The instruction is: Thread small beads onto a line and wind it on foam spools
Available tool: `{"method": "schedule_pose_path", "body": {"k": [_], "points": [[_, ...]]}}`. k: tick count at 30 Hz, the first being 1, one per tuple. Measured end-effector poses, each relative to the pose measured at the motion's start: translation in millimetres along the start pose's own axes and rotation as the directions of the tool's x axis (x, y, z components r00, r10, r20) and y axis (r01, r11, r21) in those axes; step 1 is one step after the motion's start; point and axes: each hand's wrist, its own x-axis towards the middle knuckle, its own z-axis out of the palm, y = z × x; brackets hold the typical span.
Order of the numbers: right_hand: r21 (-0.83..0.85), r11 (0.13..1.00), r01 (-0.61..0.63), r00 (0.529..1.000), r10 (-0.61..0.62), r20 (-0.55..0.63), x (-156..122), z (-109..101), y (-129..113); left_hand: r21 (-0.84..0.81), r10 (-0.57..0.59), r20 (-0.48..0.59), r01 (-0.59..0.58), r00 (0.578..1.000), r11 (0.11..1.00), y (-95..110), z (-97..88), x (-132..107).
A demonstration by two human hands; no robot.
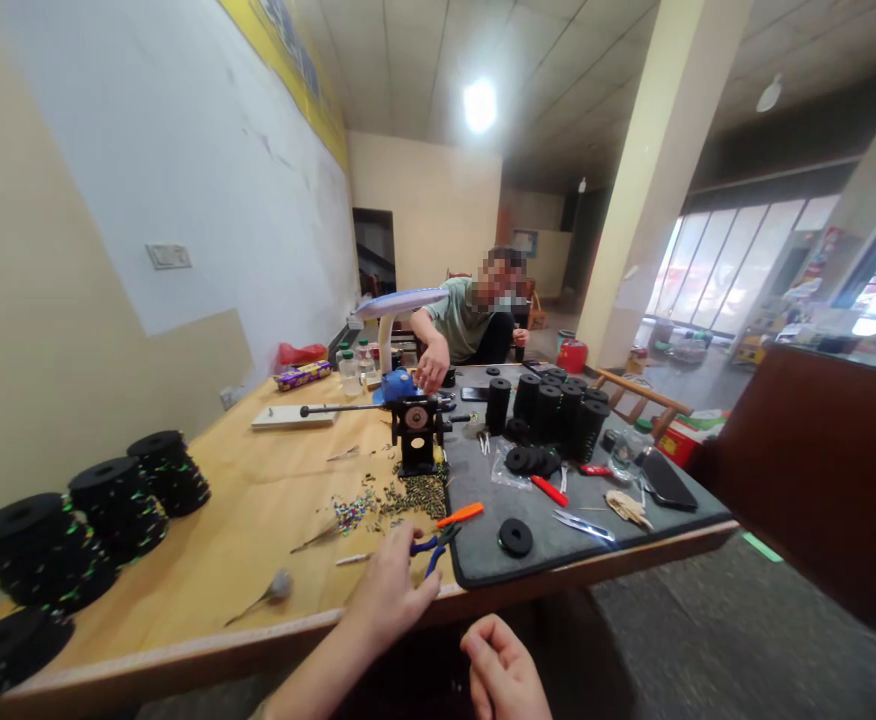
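My left hand (389, 592) rests over the table's front edge, thumb apart from the fingers, beside blue-handled pliers (438, 545). I see no object held in it. Just beyond lie an orange-handled tool (460, 514), small colourful beads (354, 511) and a heap of dark, brassy small pieces (417, 497). My right hand (504, 668) is in front of the table edge, thumb and fingers pressed together; what they hold, if anything, is too small to make out. A black foam spool (515, 538) lies on the grey mat (475, 560) near the front.
Stacks of black spools stand at left (100, 510) and right (549, 408). A black winding device (417, 435) and a lamp (400, 305) stand mid-table. Across the table, a person (453, 325) reaches toward the device. Scissors (584, 526) and a phone (667, 480) lie at right.
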Motion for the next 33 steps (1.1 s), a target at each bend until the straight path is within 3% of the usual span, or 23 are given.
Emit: {"method": "schedule_pose_path", "body": {"k": [5,10,15,20,22,24,26,31,33], "points": [[0.005,1.0,-0.003,0.999,0.003,-0.048,1,-1,-3,0.207,0.032,0.012,-0.034,0.999,0.978,36,25.1,39],[0.046,0.999,-0.014,0.996,0.018,-0.084,-1,-5,-8,0.26,0.019,-0.004,-0.017,1.0,0.965,47,50.8,62],[0.147,0.987,-0.059,0.991,0.076,-0.113,-4,-6,-9,0.198,0.06,-0.006,-0.057,0.998,0.978,48,47.2,63],[0.211,0.977,-0.042,0.987,0.073,-0.143,-9,0,-9,0.026,0.093,0.049,-0.094,0.994,0.995,46,18.4,30],[0.197,0.98,-0.036,0.989,0.063,-0.133,-10,2,-8,-0.191,0.006,0.124,0.018,0.992,0.981,42,9.0,5],[0.17,0.985,-0.039,0.991,0.061,-0.122,-10,4,-7,-0.418,-0.101,0.21,0.182,0.973,0.89,36,2.2,-22],[0.133,0.99,-0.045,0.993,0.059,-0.104,-9,6,-4,-0.527,-0.166,0.188,0.242,0.968,0.815,28,-4.3,-45],[0.036,0.996,-0.083,0.996,0.084,-0.018,-3,12,4,-0.51,-0.318,-0.018,0.265,0.948,0.819,4,-32.3,-77],[-0.017,0.996,-0.089,0.996,0.089,0.027,-1,18,5,-0.548,-0.343,0.012,0.293,0.939,0.783,0,-43.2,-82]]}}
